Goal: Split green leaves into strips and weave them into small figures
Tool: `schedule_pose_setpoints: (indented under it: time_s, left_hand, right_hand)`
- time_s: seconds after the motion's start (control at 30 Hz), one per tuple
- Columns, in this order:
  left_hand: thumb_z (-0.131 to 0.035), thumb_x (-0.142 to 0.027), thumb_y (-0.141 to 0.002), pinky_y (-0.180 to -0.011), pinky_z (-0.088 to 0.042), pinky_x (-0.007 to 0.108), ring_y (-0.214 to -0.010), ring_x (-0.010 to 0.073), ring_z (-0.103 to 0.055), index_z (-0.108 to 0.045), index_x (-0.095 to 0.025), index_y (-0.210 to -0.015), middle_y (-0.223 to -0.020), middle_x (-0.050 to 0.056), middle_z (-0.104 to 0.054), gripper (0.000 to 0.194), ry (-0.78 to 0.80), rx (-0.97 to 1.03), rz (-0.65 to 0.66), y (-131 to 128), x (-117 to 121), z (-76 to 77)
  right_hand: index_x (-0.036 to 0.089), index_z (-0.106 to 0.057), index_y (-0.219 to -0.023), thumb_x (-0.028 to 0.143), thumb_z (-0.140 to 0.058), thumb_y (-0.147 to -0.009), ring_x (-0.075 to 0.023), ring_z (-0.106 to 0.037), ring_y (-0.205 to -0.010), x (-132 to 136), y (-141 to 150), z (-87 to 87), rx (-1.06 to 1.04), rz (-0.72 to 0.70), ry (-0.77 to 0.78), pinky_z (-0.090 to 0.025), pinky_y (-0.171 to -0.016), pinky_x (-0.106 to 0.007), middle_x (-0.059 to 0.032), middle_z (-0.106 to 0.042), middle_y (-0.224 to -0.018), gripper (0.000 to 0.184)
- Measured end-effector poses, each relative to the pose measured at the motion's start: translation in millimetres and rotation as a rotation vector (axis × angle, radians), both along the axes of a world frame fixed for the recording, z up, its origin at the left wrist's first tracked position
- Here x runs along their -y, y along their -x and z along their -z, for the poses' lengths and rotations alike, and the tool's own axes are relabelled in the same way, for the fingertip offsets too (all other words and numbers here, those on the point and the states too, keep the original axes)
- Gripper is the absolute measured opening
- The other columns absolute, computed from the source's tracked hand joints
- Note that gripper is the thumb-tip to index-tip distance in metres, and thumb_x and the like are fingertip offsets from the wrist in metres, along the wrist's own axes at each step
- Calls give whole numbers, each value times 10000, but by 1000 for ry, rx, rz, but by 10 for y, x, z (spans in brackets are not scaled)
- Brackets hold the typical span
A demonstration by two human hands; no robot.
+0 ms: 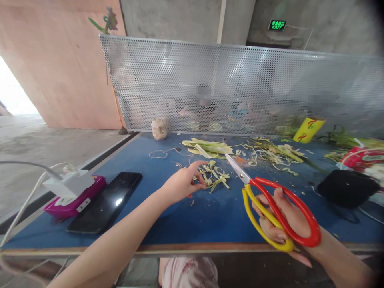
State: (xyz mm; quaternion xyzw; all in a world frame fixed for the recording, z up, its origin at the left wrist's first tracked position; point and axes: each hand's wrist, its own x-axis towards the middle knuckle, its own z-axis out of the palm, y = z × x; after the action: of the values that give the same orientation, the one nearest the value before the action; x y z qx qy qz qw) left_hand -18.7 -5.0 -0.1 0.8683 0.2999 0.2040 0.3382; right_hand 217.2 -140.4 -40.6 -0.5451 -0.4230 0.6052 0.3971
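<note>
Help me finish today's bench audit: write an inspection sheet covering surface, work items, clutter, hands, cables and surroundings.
Surface: blue tabletop, littered with plant bits toward the far side.
Work items: scissors, red and yellow handles; small plant scraps; longer pale-green pieces behind them.
Clutter: dark phone at left; yellow container and black object at right, the latter unidentified.
Left hand: thumb and index finger apart beside the small scraps; contact unclear.
Right hand: holds the scissors by the handles, blades pointing away from the person.
Cables: white cable by the purple power strip.
Surroundings: perforated metal screen; lit exit sign.
</note>
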Motion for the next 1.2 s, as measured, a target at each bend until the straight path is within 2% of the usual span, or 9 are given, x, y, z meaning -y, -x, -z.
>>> schedule_pose_setpoints:
  time_s: [0.13,0.23,0.37,0.53,0.6,0.83,0.97,1.1,1.2]
  left_hand:
    - [-537,-187,-741,-495,-425,199,-412,63,-502,-311,-277,-1268,-836,-32,-654,580,-13,-60,-31,-8,-54,15]
    - [-581,-213,-704,-474,-424,205,-419,78,-502,-300,-258,-1286,-796,-23,-652,648,93,-79,-1,28,-72,2]
    - [-601,-219,-670,-434,-396,196,-426,85,-494,-316,-224,-1302,-788,-5,-651,694,180,-220,56,113,-55,-45]
    - [-718,-279,-550,-512,-396,188,-546,104,-536,-331,-234,-1313,-836,-8,-663,857,54,-326,71,148,-20,-117]
    - [-697,-246,-573,-535,-392,189,-574,111,-536,-326,-217,-1323,-802,-14,-672,837,24,-360,77,142,-15,-131]
    - [-581,-168,-652,-519,-387,193,-541,112,-530,-150,-186,-1392,-784,-8,-686,858,93,-350,60,168,-40,-98]
    - [-618,-168,-624,-583,-406,208,-619,128,-558,-52,-201,-1402,-804,-8,-685,963,75,-315,108,222,-87,-84]
    - [-585,-118,-629,-642,-414,219,-768,136,-588,-81,-266,-1396,-1045,24,-645,929,33,-239,187,237,-102,-72]
    - [-559,-92,-655,-646,-409,211,-801,139,-594,-119,-291,-1390,-969,-7,-683,879,-4,-273,226,227,-67,-79]
  right_hand:
    - [193,-430,-729,823,-281,-624,-68,-343,-220,-28,13,-42,-56,42,26,-327,-215,-190,65,-402,-381,656]
    - [185,-444,-775,791,-403,-603,-63,-370,-268,-83,19,-29,-25,78,-58,-341,-226,-177,59,-432,-430,631]
    - [176,-469,-813,765,-428,-613,-65,-381,-309,-119,-10,-10,-64,103,-104,-345,-236,-170,46,-439,-461,624]
    - [178,-477,-844,762,-418,-623,-66,-363,-288,-79,-32,-10,-47,111,-75,-336,-223,-179,57,-423,-451,627]
    - [174,-478,-853,770,-407,-620,-67,-364,-290,-65,-30,-3,-44,108,-64,-333,-222,-179,52,-433,-457,643]
    - [182,-464,-791,764,-408,-635,-62,-370,-290,-144,-7,-25,-77,52,-87,-337,-235,-168,55,-436,-433,605]
    - [194,-471,-715,803,-354,-618,-67,-369,-257,-345,-4,-235,-10,44,-139,-322,-223,-180,49,-439,-410,627]
    - [187,-491,-734,691,-421,-713,-62,-382,-302,-723,-24,-478,40,102,-402,-284,-236,-146,41,-457,-432,509]
    - [176,-483,-714,696,-437,-701,-54,-357,-292,-1039,-69,-510,39,180,-490,-246,-227,-140,42,-446,-418,523]
